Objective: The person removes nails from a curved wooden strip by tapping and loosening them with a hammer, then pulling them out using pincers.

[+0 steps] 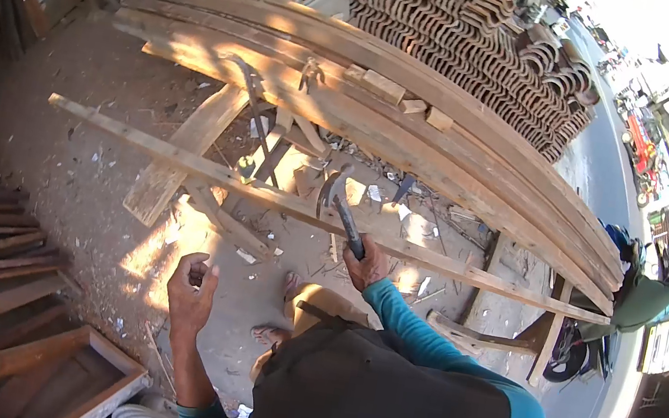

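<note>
Grey metal formed the curved head of the dark-handled claw hammer (347,220), tilted at the long, narrow, pale wooden batten (144,140); contact was unclear. The right hand (368,268) gripped its handle. The left hand (190,296) was partly curled, apart from the batten. Beyond lay long brown timber planks (414,147).

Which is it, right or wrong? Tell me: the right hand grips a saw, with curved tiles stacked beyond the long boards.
Wrong tool: the head view shows the right hand gripping a hammer. Curved tiles are indeed stacked beyond the long boards.
</note>
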The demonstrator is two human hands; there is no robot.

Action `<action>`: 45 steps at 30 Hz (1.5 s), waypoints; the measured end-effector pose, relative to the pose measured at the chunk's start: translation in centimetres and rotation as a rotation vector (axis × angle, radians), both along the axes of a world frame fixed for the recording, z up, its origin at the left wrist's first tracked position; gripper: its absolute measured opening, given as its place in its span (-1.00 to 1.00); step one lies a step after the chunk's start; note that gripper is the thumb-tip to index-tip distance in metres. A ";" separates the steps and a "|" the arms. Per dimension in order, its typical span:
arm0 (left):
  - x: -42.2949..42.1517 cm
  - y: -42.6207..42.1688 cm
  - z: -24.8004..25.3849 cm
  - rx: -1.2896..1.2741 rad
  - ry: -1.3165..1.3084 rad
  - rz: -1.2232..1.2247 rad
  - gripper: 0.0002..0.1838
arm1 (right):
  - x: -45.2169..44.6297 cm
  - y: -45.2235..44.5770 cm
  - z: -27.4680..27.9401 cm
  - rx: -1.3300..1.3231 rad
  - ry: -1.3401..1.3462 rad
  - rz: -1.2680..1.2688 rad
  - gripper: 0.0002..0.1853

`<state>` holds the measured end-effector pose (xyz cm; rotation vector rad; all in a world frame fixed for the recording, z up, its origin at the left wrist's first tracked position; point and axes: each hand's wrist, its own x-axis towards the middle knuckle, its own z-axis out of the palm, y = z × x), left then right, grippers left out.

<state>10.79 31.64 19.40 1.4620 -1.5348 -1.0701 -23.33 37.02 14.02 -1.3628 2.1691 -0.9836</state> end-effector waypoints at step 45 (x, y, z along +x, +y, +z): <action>-9.6 -26.4 -7.2 -0.024 -0.067 -1.002 -0.75 | -3.7 -4.9 -7.9 0.232 0.289 -0.349 -0.70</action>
